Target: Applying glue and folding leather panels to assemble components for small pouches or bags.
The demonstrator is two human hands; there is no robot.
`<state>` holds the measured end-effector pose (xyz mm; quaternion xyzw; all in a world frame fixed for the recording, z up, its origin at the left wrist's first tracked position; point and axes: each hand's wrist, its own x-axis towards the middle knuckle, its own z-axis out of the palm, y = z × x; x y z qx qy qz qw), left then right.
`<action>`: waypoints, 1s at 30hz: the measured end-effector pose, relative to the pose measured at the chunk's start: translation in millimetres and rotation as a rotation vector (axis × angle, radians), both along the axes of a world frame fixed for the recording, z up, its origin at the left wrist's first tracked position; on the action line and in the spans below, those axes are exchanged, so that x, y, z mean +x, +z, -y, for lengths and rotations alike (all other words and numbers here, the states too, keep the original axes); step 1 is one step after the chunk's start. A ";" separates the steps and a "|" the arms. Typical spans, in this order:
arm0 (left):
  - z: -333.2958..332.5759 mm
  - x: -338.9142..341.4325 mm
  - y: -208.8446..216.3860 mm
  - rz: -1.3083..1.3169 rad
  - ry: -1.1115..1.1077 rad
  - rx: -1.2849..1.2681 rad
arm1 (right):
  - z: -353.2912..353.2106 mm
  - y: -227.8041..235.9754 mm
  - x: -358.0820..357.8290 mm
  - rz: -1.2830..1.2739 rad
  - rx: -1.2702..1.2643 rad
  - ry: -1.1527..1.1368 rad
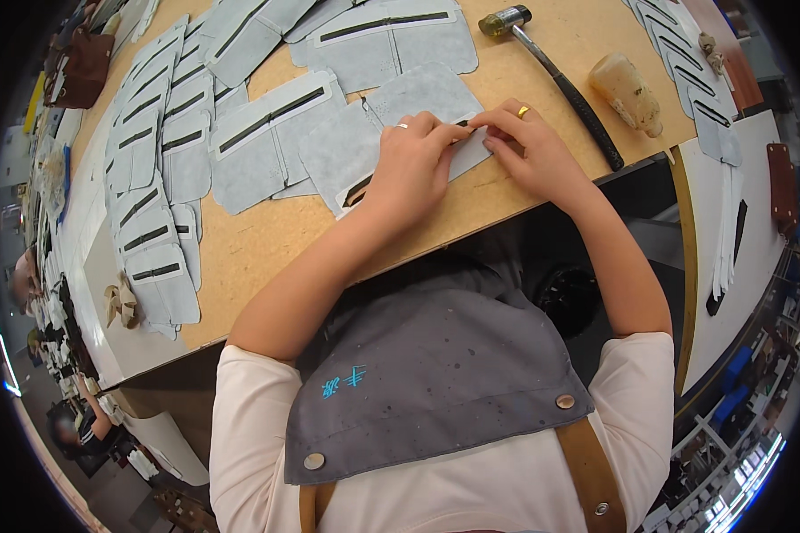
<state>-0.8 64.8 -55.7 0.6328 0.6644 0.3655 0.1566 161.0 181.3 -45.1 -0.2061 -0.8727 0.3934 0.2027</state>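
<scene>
A flat grey suede-like panel (347,160) with a dark slot is pressed onto the wooden bench (258,240) by the left hand (411,164) and right hand (524,147), fingertips pinched together on its edge; a hammer (556,80) is seen nearby.

I see a tan wooden tabletop (267,235) carrying many grey cut panels with dark slots. One overlapping row of panels (156,169) runs down its left side, and larger panels (373,40) lie at the far edge. A black-handled hammer (560,84) lies at an angle on the right, just beside a pale waxy lump (627,93). Another row of grey pieces (684,71) lies at the far right.
</scene>
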 end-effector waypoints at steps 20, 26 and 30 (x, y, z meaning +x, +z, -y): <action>34.8 -15.6 5.2 -0.125 0.001 -0.019 | 8.9 2.3 -9.0 0.055 0.297 0.165; 37.4 -12.2 4.1 -0.323 -0.039 0.027 | 1.1 4.8 1.6 0.093 0.632 0.200; 38.1 -13.5 -0.3 -0.254 -0.023 0.059 | 13.2 7.0 -11.8 0.003 0.302 0.138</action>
